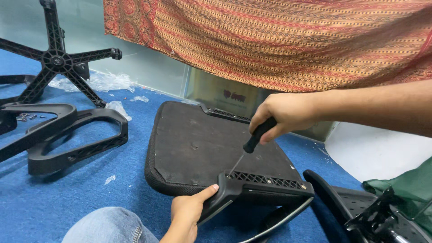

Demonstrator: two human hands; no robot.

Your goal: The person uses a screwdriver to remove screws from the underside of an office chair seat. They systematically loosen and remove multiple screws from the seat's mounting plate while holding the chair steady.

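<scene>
Head cam looks down at an upturned black chair seat lying on blue carpet. Right hand is fisted around a black-handled screwdriver, tip sitting in a screw hole at the near end of the armrest bracket. Left hand grips that bracket's corner, thumb on top, steadying it. Looks like the screw-driving step to me; it calls for keeping the driver straight in the hole while the bracket stays put. Spare armrests and the star base sit off left.
</scene>
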